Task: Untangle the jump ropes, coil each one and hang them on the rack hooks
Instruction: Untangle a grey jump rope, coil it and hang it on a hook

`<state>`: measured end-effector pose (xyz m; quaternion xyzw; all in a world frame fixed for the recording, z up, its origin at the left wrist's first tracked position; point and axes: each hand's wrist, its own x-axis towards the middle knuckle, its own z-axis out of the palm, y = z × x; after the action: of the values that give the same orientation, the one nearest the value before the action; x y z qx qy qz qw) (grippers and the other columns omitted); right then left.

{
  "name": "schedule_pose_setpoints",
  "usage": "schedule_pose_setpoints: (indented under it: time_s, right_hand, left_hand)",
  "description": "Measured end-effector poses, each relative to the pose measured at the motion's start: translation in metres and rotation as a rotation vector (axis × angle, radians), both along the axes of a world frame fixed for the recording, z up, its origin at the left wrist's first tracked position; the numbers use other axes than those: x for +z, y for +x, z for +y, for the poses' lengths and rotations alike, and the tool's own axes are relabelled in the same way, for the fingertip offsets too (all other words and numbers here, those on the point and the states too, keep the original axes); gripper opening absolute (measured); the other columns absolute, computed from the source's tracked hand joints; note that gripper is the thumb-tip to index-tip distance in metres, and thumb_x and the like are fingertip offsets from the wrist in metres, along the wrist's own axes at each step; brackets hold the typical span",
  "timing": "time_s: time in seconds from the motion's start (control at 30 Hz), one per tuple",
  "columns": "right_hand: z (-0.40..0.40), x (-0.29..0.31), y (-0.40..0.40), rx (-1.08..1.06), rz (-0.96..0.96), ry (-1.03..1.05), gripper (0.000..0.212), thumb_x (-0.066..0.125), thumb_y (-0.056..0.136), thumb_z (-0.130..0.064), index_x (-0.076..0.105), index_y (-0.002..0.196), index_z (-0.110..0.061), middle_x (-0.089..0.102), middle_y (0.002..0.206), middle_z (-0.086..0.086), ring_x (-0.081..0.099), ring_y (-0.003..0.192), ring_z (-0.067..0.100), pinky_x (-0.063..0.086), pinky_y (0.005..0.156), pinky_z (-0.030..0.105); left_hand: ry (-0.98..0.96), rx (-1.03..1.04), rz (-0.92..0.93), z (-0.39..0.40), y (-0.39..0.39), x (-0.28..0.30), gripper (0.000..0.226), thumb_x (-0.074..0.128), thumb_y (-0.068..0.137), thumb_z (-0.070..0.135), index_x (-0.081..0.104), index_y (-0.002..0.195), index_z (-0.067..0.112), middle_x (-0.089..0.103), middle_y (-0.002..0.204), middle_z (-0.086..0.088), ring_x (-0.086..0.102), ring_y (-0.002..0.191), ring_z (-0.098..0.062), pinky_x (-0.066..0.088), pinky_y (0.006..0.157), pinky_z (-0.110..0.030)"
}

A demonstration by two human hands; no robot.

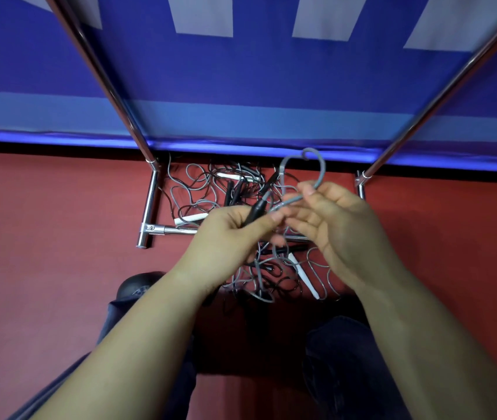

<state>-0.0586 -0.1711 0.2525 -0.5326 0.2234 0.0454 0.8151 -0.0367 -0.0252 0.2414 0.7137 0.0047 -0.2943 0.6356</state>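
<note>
A tangle of grey and black jump ropes (211, 189) with black and white handles lies on the red floor inside the base of a chrome rack (149, 204). My left hand (232, 234) grips a black handle (256, 211) whose grey rope (301, 165) arcs up in a loop. My right hand (335, 225) pinches that grey rope between thumb and fingers just right of the handle. More rope (265, 277) hangs down below my hands, with a white handle (303, 275) in it. No rack hooks are in view.
Two chrome rack poles (105, 80) (441, 95) slant upward on either side. A blue and light-blue banner (241, 86) hangs behind the rack. My knees in dark trousers (341, 359) and a black shoe (138, 284) are below my arms.
</note>
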Motion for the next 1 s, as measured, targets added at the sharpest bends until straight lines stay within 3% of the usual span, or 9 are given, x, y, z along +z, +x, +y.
schedule_pose_setpoints:
  time_s: [0.13,0.27,0.37,0.47,0.67,0.73,0.83,0.93,1.0]
  right_hand:
    - [-0.004,-0.001,0.002,-0.051,0.018,0.032,0.015,0.048,0.094,-0.014,0.061,0.087,-0.014,0.07,0.074,-0.001,0.068,0.071,0.011,0.055,0.069,0.023]
    - [0.008,-0.006,-0.005,0.403,0.083,-0.414,0.017,0.048,0.095,-0.023,0.062,0.085,-0.026,0.069,0.075,-0.007,0.067,0.071,0.005,0.052,0.073,0.022]
    - [0.013,-0.008,-0.011,0.673,0.074,-0.48,0.01,0.051,0.094,-0.027,0.059,0.09,-0.032,0.071,0.077,-0.008,0.067,0.076,0.006,0.047,0.079,0.022]
    - [0.01,-0.006,-0.013,0.702,0.043,-0.47,0.009,0.06,0.088,-0.027,0.059,0.091,-0.035,0.069,0.08,-0.008,0.066,0.08,0.008,0.048,0.087,0.028]
    - [0.012,-0.005,-0.01,0.576,-0.009,-0.472,0.012,0.059,0.09,-0.015,0.057,0.078,-0.019,0.063,0.076,-0.002,0.062,0.066,0.007,0.052,0.069,0.025]
    - [0.012,-0.002,-0.006,0.416,0.02,-0.339,0.014,0.052,0.093,-0.01,0.055,0.08,-0.014,0.065,0.074,0.001,0.063,0.06,0.009,0.054,0.064,0.022]
    - [0.003,0.002,0.0,0.091,0.045,-0.056,0.016,0.047,0.095,-0.01,0.055,0.081,-0.011,0.065,0.064,0.001,0.065,0.057,0.011,0.056,0.062,0.024]
    - [-0.009,0.002,0.005,-0.191,0.051,0.216,0.018,0.046,0.095,-0.013,0.055,0.08,-0.01,0.065,0.059,0.0,0.067,0.06,0.012,0.056,0.06,0.023]
    - [-0.011,0.002,0.006,-0.251,0.047,0.255,0.018,0.047,0.095,-0.014,0.056,0.08,-0.01,0.065,0.061,0.001,0.067,0.06,0.012,0.056,0.06,0.023]
  left_hand:
    - [-0.105,0.037,0.1,-0.001,0.0,0.001,0.02,0.054,0.093,0.018,0.065,0.08,0.008,0.063,0.053,-0.003,0.028,0.033,-0.008,0.022,0.035,-0.014]
    - [-0.347,0.244,0.22,-0.002,0.006,0.008,0.023,0.048,0.094,0.017,0.062,0.079,0.007,0.048,0.042,0.003,0.026,0.029,-0.002,0.021,0.032,-0.01]
    - [-0.477,0.386,0.293,0.002,0.012,0.01,0.022,0.045,0.096,0.02,0.059,0.083,0.009,0.044,0.043,0.006,0.025,0.029,0.0,0.018,0.03,-0.011]
    - [-0.536,0.461,0.319,0.004,0.014,0.011,0.022,0.044,0.097,0.022,0.058,0.084,0.011,0.043,0.044,0.007,0.026,0.03,0.0,0.019,0.03,-0.01]
    - [-0.367,0.35,0.242,0.001,0.011,0.009,0.023,0.046,0.096,0.026,0.064,0.089,0.013,0.068,0.063,-0.001,0.028,0.032,-0.002,0.023,0.033,-0.013]
    - [-0.236,0.264,0.19,0.001,0.01,0.006,0.026,0.046,0.094,0.032,0.066,0.091,0.014,0.071,0.07,-0.001,0.029,0.034,-0.005,0.025,0.035,-0.014]
    - [-0.064,0.101,0.121,0.0,0.005,0.004,0.035,0.048,0.092,0.04,0.069,0.087,0.012,0.067,0.059,-0.001,0.03,0.034,-0.008,0.026,0.038,-0.017]
    - [0.003,-0.018,0.078,-0.001,0.001,0.004,0.03,0.053,0.091,0.035,0.068,0.078,0.013,0.069,0.066,-0.004,0.034,0.037,-0.008,0.028,0.038,-0.016]
    - [-0.023,-0.022,0.079,-0.001,0.001,0.004,0.025,0.055,0.092,0.027,0.065,0.072,0.014,0.064,0.059,-0.001,0.033,0.038,-0.008,0.026,0.037,-0.016]
